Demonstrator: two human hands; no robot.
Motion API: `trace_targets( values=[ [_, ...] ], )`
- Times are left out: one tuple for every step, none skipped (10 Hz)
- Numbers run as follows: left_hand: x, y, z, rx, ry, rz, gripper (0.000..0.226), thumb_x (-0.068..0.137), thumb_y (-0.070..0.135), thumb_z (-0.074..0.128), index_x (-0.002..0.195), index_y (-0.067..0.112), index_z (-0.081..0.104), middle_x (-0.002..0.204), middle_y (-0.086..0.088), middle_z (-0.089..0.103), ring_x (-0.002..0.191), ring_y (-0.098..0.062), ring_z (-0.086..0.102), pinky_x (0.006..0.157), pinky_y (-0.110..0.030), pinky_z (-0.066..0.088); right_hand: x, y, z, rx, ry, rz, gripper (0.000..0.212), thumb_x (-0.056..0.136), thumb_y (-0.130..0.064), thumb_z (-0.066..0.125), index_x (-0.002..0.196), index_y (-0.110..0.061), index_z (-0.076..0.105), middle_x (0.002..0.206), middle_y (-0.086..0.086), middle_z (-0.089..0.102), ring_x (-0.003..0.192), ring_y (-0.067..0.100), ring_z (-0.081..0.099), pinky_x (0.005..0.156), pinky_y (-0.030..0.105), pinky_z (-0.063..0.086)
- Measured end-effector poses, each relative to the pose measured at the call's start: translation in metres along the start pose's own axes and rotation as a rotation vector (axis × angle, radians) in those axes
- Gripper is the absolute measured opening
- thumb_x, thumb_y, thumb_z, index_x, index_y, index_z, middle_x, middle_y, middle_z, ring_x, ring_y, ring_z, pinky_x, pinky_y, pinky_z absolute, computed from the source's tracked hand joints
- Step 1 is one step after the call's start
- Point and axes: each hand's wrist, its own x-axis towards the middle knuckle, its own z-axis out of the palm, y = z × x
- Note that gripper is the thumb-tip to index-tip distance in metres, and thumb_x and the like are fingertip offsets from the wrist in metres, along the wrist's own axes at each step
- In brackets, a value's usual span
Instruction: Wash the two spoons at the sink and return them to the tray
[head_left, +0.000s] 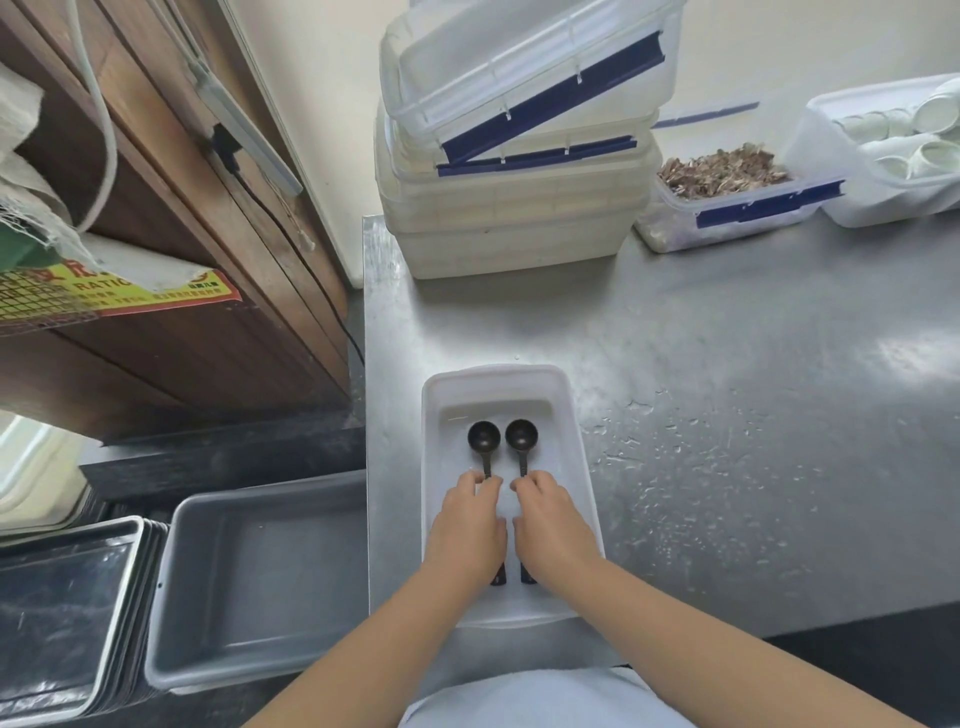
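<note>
Two dark spoons lie side by side in a white tray (576, 431) on the steel counter, bowls pointing away from me. My left hand (470, 525) rests over the handle of the left spoon (483, 439), fingertips pinched on the handle. In the same way, my right hand (550, 525) covers the handle of the right spoon (521, 436), fingers closed on it. Both handles are mostly hidden under my hands; only their ends show near my wrists. No sink is in view.
A stack of lidded plastic boxes (514, 208) stands at the counter's back. Right of it sit a box of brown flakes (727, 192) and a tub of white cups (904, 150). A grey bin (260, 577) and dark trays (67, 618) sit lower left. Water drops speckle the counter (727, 415).
</note>
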Motion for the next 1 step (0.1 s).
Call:
trace_targets(
  values=[
    [-0.0093, 0.0007, -0.0124, 0.099, 0.092, 0.133, 0.056, 0.096, 0.033, 0.046, 0.148, 0.020, 0.027, 0.161, -0.007, 0.018, 0.148, -0.023, 0.017, 0.111, -0.034, 0.033, -0.0094, 0.0035, -0.0163, -0.142, 0.054, -0.139, 0.044, 0.093, -0.023, 0.052, 0.135, -0.017, 0.043, 0.151, 0.006, 0.035, 0.133, 0.024, 0.038, 0.100, 0.037, 0.044]
  ],
)
